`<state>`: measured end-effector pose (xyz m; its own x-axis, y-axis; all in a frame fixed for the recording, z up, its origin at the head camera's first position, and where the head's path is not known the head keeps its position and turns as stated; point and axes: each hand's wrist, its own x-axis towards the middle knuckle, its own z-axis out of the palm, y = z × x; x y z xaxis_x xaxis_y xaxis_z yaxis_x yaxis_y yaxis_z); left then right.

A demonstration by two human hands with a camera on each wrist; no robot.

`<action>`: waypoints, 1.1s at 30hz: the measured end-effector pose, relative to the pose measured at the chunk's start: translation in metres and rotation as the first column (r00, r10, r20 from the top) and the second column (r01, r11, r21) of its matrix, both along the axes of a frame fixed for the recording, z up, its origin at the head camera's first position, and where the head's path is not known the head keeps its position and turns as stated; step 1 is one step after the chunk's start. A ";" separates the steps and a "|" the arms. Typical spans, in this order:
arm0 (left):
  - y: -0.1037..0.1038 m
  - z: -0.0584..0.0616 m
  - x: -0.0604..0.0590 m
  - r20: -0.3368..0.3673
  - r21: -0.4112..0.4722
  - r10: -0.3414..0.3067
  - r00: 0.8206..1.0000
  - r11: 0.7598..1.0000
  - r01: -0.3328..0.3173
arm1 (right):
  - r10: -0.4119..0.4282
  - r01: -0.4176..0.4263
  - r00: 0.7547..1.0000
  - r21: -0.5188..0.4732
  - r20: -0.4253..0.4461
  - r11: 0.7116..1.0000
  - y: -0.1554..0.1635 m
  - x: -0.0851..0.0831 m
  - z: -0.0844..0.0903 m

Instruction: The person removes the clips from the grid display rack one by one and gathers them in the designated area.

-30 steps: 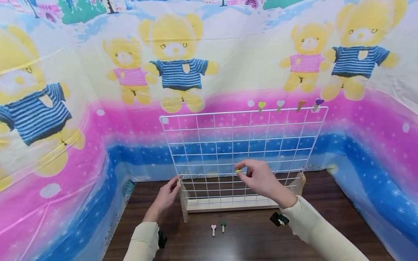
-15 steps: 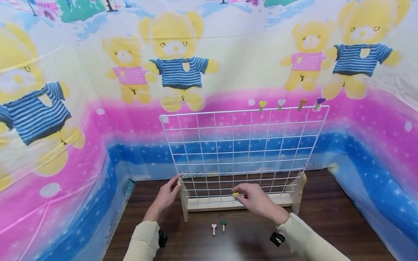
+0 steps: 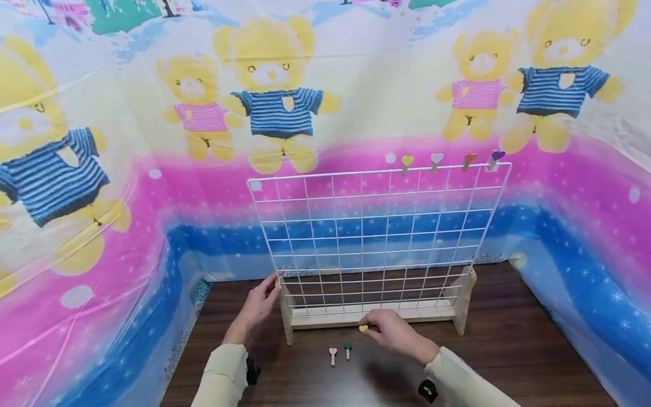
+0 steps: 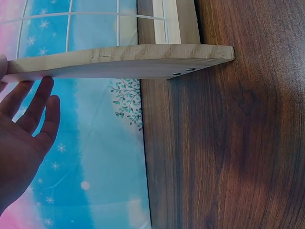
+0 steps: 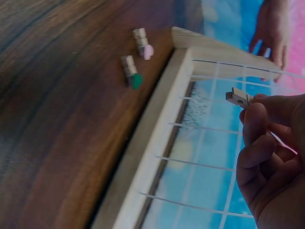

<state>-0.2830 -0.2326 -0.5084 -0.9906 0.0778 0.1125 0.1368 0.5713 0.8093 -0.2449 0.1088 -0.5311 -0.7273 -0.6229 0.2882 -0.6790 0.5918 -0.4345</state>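
Note:
My right hand pinches a small wooden clothespin with a yellow heart between thumb and fingers, low before the grid stand's base. In the right wrist view, the wooden legs of this clothespin poke out past the fingertips. My left hand holds the stand's left wooden side support, its thumb on one face and fingers on the other. The white wire grid stands upright in the wooden base. On the table before it lie a pink-heart clothespin and a green-heart clothespin.
Along the grid's top right are clipped a yellow-heart clothespin, a white one, an orange one and a purple one. A bear-printed cloth hangs behind the dark wooden table and along both sides.
My right hand has come down from in front of the grid's middle to just before the base, carrying the yellow-heart clothespin. My left hand stays on the side support.

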 end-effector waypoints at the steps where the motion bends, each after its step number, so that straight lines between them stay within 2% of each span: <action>1: 0.000 0.000 0.000 0.002 -0.001 0.001 1.000 1.000 -0.001 | -0.002 0.002 1.000 0.005 -0.002 1.000 0.000 0.000 -0.004; 5: 0.000 0.001 0.000 0.000 0.001 0.000 1.000 1.000 0.000 | -0.021 0.020 0.999 0.018 0.038 1.000 -0.001 -0.001 -0.018; 12: 0.000 0.000 0.000 -0.002 0.002 0.003 1.000 1.000 -0.003 | -0.087 0.088 0.972 0.006 0.216 0.996 0.001 -0.004 -0.042; 22: 0.000 0.000 0.000 -0.011 -0.007 -0.001 1.000 1.000 0.001 | -0.150 0.147 0.957 0.033 0.249 0.989 0.001 -0.006 -0.072; 29: 0.000 0.000 0.000 -0.011 -0.005 -0.006 1.000 1.000 0.006 | -0.187 0.177 0.918 0.062 0.349 0.982 -0.002 -0.007 -0.087; 33: 0.000 0.000 0.000 -0.009 -0.003 -0.002 1.000 1.000 0.002 | -0.201 0.190 0.915 0.066 0.351 0.980 -0.003 -0.007 -0.092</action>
<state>-0.2834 -0.2324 -0.5083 -0.9894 0.0801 0.1214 0.1454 0.5737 0.8061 -0.2515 0.1060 -0.6236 -0.8864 -0.4621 -0.0272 -0.3533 0.7134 -0.6051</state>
